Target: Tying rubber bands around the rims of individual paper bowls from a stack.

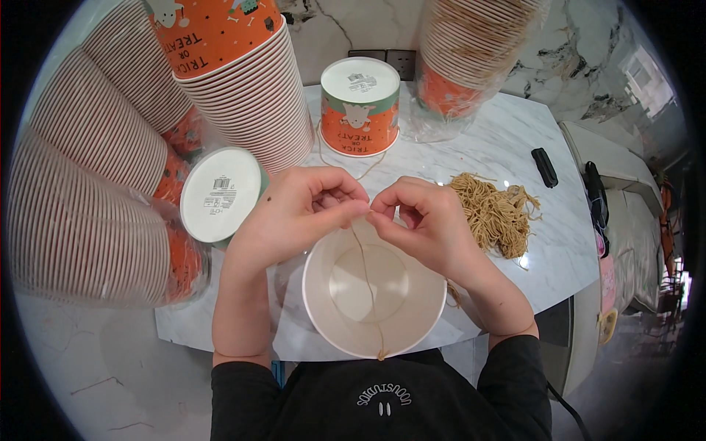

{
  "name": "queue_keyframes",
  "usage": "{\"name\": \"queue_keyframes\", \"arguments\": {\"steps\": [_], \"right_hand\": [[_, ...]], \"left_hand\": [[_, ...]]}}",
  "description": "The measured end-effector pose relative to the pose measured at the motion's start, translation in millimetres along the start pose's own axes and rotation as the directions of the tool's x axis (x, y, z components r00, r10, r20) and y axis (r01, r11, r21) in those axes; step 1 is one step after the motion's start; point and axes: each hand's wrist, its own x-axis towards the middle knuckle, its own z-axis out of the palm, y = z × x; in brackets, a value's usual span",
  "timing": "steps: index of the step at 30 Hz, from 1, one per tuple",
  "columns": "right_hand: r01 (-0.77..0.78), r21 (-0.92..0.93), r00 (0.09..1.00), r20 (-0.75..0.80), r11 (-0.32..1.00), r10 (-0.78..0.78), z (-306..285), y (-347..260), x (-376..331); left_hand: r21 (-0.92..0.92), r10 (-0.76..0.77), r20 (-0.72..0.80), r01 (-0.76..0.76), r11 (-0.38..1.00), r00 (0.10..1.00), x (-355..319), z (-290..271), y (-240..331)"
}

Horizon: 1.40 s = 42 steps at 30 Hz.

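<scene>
An open paper cup [323, 309] with a white inside stands upright at the near table edge, just below my hands. A thin brown string [365, 272] runs across its mouth from the far rim down to a knot at the near rim. My left hand [298, 213] and my right hand [423, 220] meet above the far rim, both pinching the string's upper end between thumb and fingers. A loose end of string trails off toward the upturned cup behind.
A pile of cut brown strings [496, 213] lies right of my hands. An upturned orange cup [359, 106] stands behind, another upturned cup [220, 192] on the left. Tall stacks of orange cups [243, 81] fill the left and back. A black stapler-like object [545, 167] lies far right.
</scene>
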Motion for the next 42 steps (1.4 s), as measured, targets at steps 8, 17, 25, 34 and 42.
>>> {"name": "queue_keyframes", "arguments": {"steps": [8,17,25,34,42], "right_hand": [[-0.008,-0.029,0.999,0.050,1.000,0.010,-2.3,0.1,-1.8],[0.227,-0.153,0.974,0.009,0.962,-0.228,3.6,6.1,-3.5],[0.269,-0.233,0.961,0.004,0.934,-0.276,3.8,4.2,-5.8],[0.248,-0.250,0.968,0.015,0.936,-0.252,1.3,2.0,-5.5],[0.193,-0.198,0.979,-0.027,0.961,-0.202,-2.0,2.2,-2.9]], "left_hand": [[0.063,-0.050,-0.045,0.053,0.997,0.998,0.9,8.2,2.7],[0.287,-0.035,-0.014,0.038,0.957,0.999,-5.7,7.5,10.0],[0.366,-0.035,-0.025,0.042,0.930,0.999,-11.7,5.8,12.1],[0.407,0.006,0.012,-0.010,0.913,1.000,-14.5,0.2,16.6],[0.405,0.066,0.009,-0.064,0.912,0.998,-15.7,-0.2,17.8]]}}
